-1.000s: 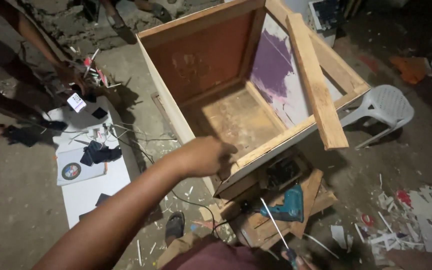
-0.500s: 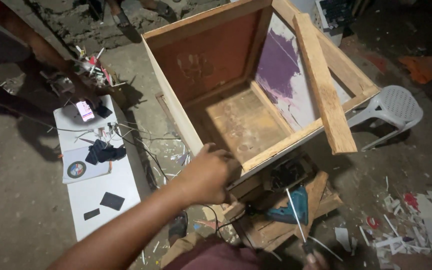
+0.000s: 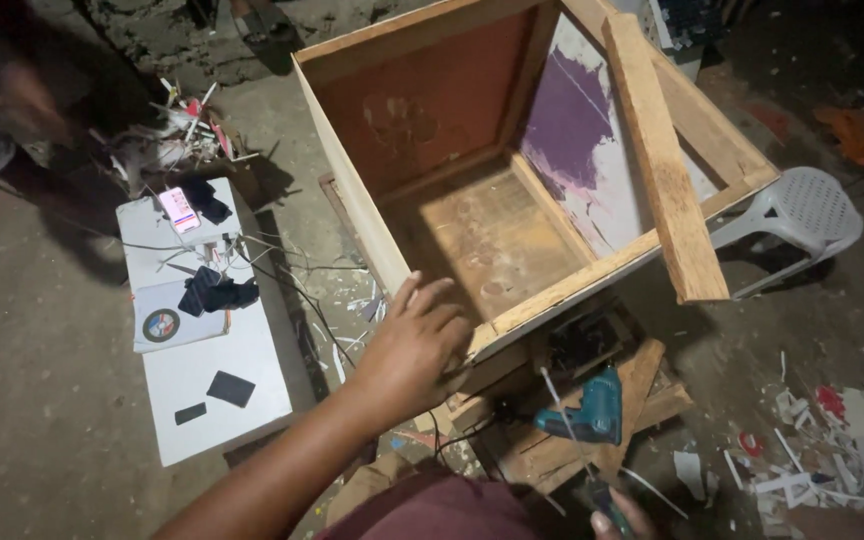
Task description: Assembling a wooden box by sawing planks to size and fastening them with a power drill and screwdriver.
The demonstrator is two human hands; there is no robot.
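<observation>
A big open wooden box (image 3: 352, 200) lies tilted on the ground, reddish-brown inside with a purple-stained white panel. A loose plank (image 3: 664, 160) rests across its right rim. My left hand (image 3: 414, 345) grips the box's near corner, fingers spread over the rim. At the bottom edge, only the fingertips of my right hand (image 3: 620, 520) show. They hold a screwdriver (image 3: 570, 425) with a long thin shaft pointing up toward the box. A teal power drill (image 3: 597, 408) lies just beside the shaft on wooden blocks below the box.
A white board (image 3: 207, 395) at left carries a lit phone (image 3: 179, 208), a black cloth, a round disc and tangled wires. A white plastic chair (image 3: 802, 215) stands at right. Scraps litter the floor at lower right. Another person (image 3: 2, 100), blurred, is at upper left.
My left hand has slid down to the box's near corner and settled there. The view has drawn closer to the box. The person at upper left has shifted.
</observation>
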